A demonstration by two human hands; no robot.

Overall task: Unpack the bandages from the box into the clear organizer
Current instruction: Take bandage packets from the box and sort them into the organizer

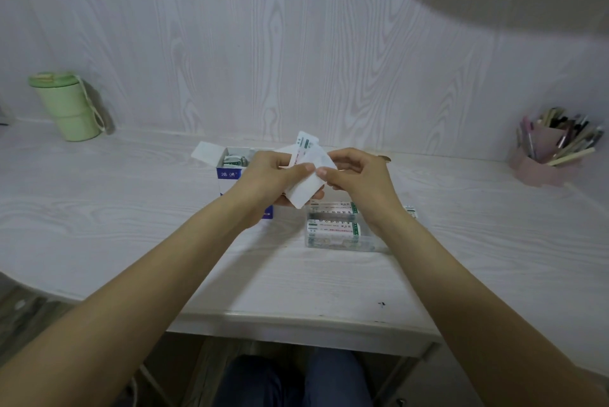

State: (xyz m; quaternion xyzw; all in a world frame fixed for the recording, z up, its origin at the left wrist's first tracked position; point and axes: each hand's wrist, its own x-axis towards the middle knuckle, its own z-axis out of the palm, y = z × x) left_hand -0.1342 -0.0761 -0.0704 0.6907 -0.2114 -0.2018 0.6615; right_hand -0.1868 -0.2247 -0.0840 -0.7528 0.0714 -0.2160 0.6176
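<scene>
Pale desk [131, 225] — left hand [263, 176] and right hand [356, 176] pinch bandage packets [304, 176]

We have one view only, head-worn, wide-angle, looking forward and down over both forearms onto the desk [99, 202]. It faces the wall [296, 44] behind the desk. Hands meet near frame centre, fairly close. The desk's front edge and our knees show at the bottom. Edges bend from the lens; a blurred dark shape covers the top right corner.
</scene>
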